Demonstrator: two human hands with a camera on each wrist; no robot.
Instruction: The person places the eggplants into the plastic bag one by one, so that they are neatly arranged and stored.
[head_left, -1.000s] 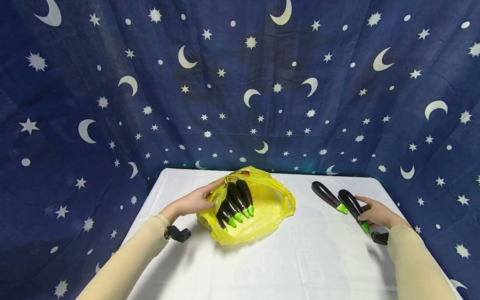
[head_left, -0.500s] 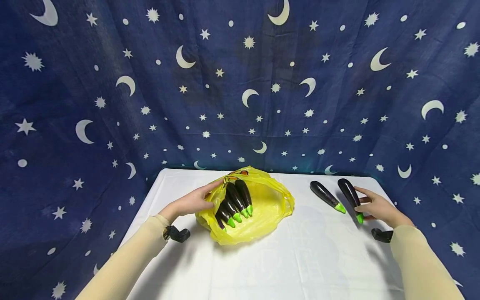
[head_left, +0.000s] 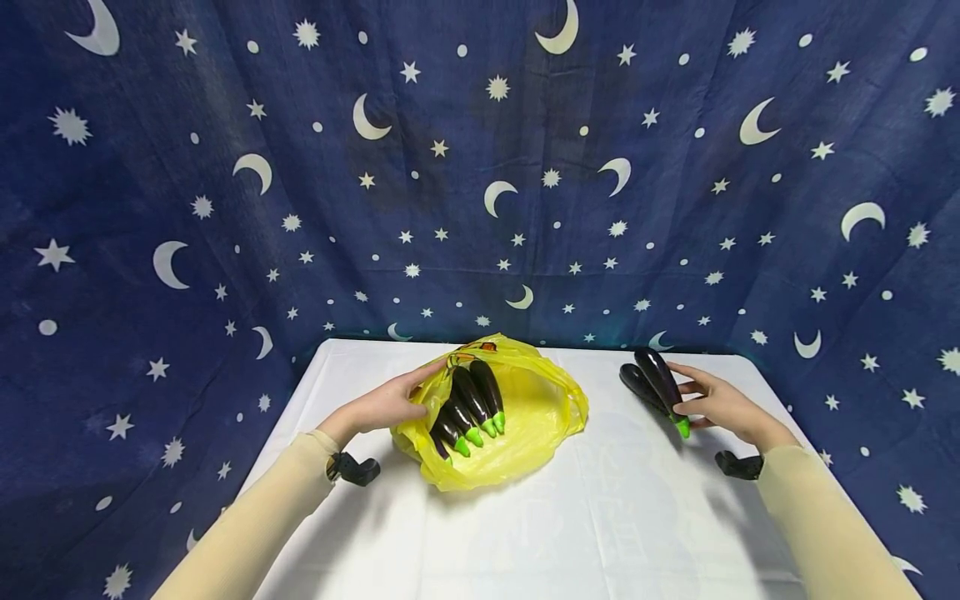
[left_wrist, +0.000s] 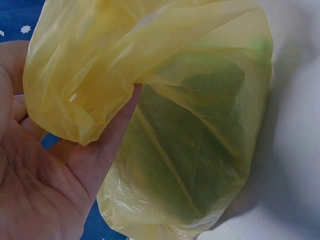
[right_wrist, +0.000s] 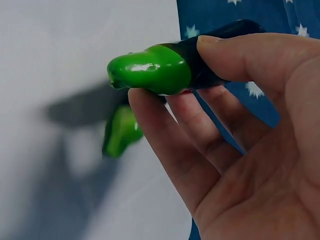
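My left hand (head_left: 386, 404) grips the left rim of a yellow plastic bag (head_left: 551, 425), whose mouth gapes toward me. Inside it, on the left, several dark purple eggplants (head_left: 491, 396) lie side by side, green caps toward me. In the left wrist view the bag's thin film (left_wrist: 75, 85) folds over my fingers, and dark shapes show through it. My right hand (head_left: 731, 408) pinches an eggplant (head_left: 658, 379) near its green cap (right_wrist: 150, 70), thumb on top and fingers below, off the table. Another eggplant (head_left: 637, 385) lies beneath, partly covered by it; its cap (right_wrist: 122, 130) shows in the right wrist view.
A white cloth covers the table (head_left: 525, 542). Behind it and along both sides hangs a dark blue curtain (head_left: 450, 208) with moons and stars. Each wrist wears a small black device (head_left: 356, 469).
My right hand has lifted the eggplant from the right side of the table and carried it left, over the one still lying there. The left hand and the bag have stayed put.
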